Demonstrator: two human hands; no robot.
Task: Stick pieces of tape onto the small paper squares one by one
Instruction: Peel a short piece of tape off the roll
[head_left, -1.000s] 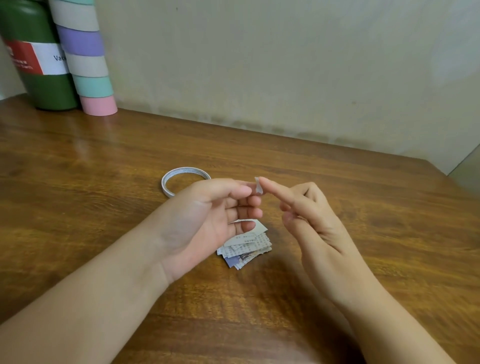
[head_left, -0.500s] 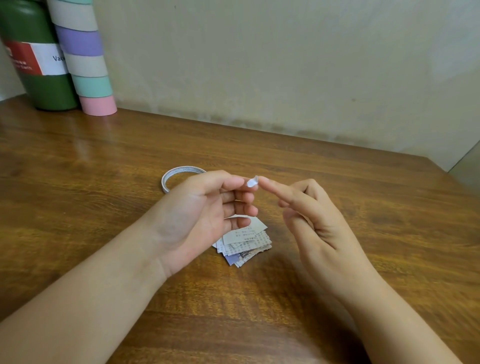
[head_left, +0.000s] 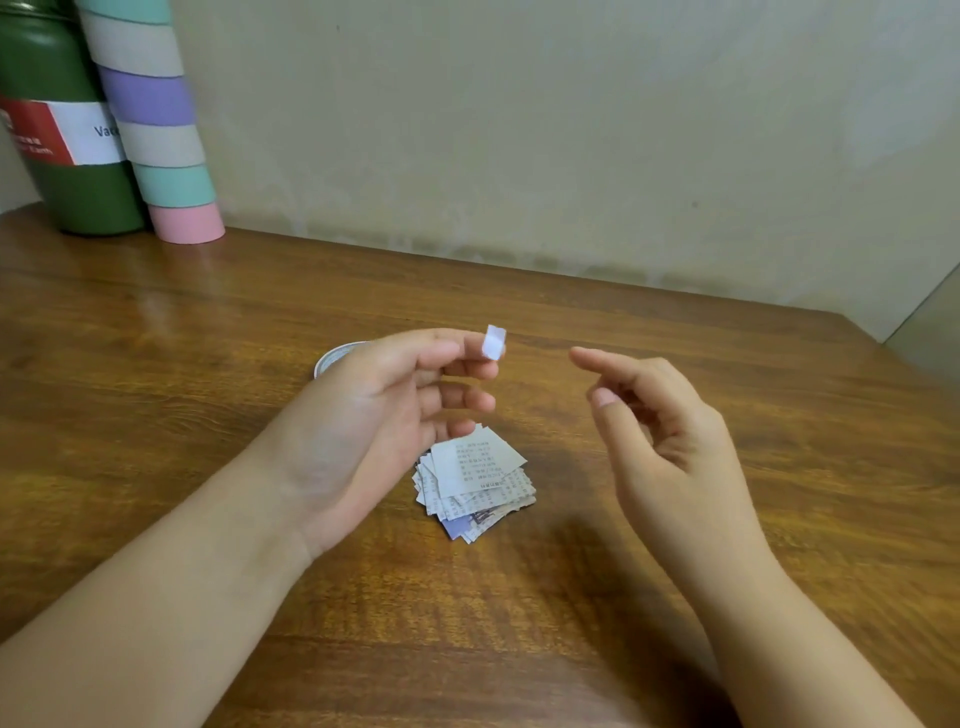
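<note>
My left hand (head_left: 374, 415) hovers above the wooden table (head_left: 156, 374), palm turned inward. Its thumb and forefinger pinch a small white piece of tape (head_left: 493, 342) that sticks up from the fingertips. To the right, a gap apart from the tape, my right hand (head_left: 670, 431) holds nothing, with the forefinger pointing left and the other fingers loosely curled. A fanned stack of several small printed paper squares (head_left: 475, 478) lies on the table below and between the hands. The tape roll (head_left: 332, 356) lies flat behind my left hand, mostly hidden by it.
A green canister (head_left: 62, 156) with a red and white label stands at the back left corner. Beside it leans a tall stack of pastel rolls (head_left: 161, 135). A beige wall (head_left: 571, 130) runs close behind the table; the table's right corner is at the far right.
My right hand has pulled away to the right from the left fingertips. The piece of tape has stayed on my left hand, which has risen slightly.
</note>
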